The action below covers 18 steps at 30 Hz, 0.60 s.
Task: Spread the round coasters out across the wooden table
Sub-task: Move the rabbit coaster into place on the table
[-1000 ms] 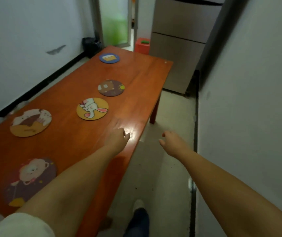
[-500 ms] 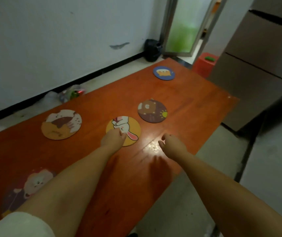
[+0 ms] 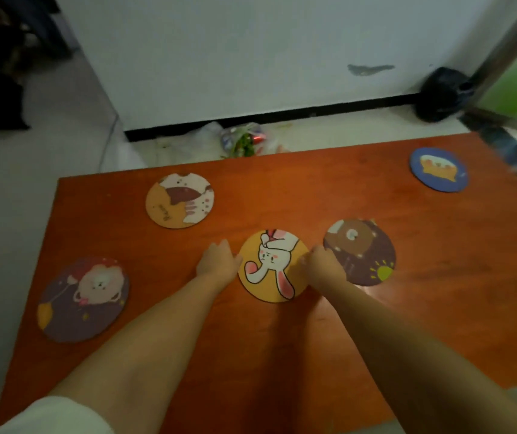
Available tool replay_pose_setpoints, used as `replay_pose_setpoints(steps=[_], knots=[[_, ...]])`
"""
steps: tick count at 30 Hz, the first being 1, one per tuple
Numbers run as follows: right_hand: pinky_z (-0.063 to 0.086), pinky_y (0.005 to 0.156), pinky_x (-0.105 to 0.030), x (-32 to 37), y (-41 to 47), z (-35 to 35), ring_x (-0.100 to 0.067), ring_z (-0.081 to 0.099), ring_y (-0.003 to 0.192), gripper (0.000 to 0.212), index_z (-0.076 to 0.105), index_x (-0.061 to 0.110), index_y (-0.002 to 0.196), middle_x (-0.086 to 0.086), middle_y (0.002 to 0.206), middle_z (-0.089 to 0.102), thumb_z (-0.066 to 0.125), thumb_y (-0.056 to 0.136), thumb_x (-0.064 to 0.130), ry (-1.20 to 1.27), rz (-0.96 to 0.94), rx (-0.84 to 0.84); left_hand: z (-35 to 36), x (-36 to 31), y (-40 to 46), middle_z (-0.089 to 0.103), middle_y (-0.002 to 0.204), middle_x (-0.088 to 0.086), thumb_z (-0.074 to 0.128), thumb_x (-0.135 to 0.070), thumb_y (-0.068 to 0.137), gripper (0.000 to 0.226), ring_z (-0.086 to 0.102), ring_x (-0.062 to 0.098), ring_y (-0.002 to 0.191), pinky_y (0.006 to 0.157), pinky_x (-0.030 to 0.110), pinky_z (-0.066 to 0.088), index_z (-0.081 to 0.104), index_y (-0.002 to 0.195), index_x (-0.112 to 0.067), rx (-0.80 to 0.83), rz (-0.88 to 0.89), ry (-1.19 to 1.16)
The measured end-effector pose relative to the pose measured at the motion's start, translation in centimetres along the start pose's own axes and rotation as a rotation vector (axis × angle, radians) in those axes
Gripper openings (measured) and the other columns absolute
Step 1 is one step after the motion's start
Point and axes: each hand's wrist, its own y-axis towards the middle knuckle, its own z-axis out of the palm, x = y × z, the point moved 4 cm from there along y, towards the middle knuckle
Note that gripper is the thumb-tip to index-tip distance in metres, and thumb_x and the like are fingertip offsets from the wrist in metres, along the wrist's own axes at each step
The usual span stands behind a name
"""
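Several round coasters lie flat on the reddish wooden table (image 3: 439, 308). A yellow rabbit coaster (image 3: 271, 264) sits in the middle. My left hand (image 3: 218, 261) touches its left edge and my right hand (image 3: 323, 264) rests at its right edge, fingers curled; whether either one grips it I cannot tell. A dark brown bear coaster (image 3: 362, 250) lies just right of my right hand. A tan cat coaster (image 3: 179, 200) is at the back left, a purple bear coaster (image 3: 83, 299) at the front left, and a blue coaster (image 3: 438, 169) at the far right.
A white wall with a black baseboard (image 3: 282, 114) runs behind the table. Plastic bags with litter (image 3: 241, 140) lie on the floor by it. A black bag (image 3: 443, 93) stands near a door frame at the right. Grey floor (image 3: 16, 183) borders the table's left end.
The view has swung left to face the table squarely. Both hands have moved onto the table and now flank the rabbit coaster, one at each side.
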Motion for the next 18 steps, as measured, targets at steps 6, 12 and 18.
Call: replay_pose_setpoints(steps=[6,12,18], knots=[[0.047,0.097,-0.048,-0.1,2.1,0.8,-0.041,0.051,0.121,0.042,0.038,-0.002,0.132,-0.022,0.134,0.048,0.048,0.094,0.013,0.024,0.051,0.084,1.8,-2.5,-0.8,0.047,0.137,0.016,0.062,-0.029,0.089,0.053,0.049,0.034,0.124,0.094,0.043,0.048,0.042,0.133,-0.008,-0.024,-0.169,0.009],[0.035,0.066,-0.035,-0.5,2.3,0.6,-0.03,0.044,0.073,0.011,0.038,0.01,0.09,-0.017,0.089,0.045,0.048,0.093,0.011,0.056,-0.097,0.073,1.7,-1.4,-0.8,0.061,0.109,0.016,0.067,-0.014,0.085,0.028,0.061,0.034,0.101,0.078,0.041,0.049,0.058,0.109,-0.002,-0.038,-0.209,-0.238],[0.035,0.055,-0.035,1.3,-0.4,0.4,-0.025,0.046,0.065,0.009,0.041,0.011,0.096,-0.004,0.072,0.045,0.049,0.095,0.014,0.129,-0.167,0.063,0.0,1.4,-3.4,0.042,0.069,-0.004,0.055,-0.014,0.091,0.034,0.048,0.023,0.078,0.065,0.033,0.039,0.037,0.063,-0.021,-0.108,-0.201,-0.435]])
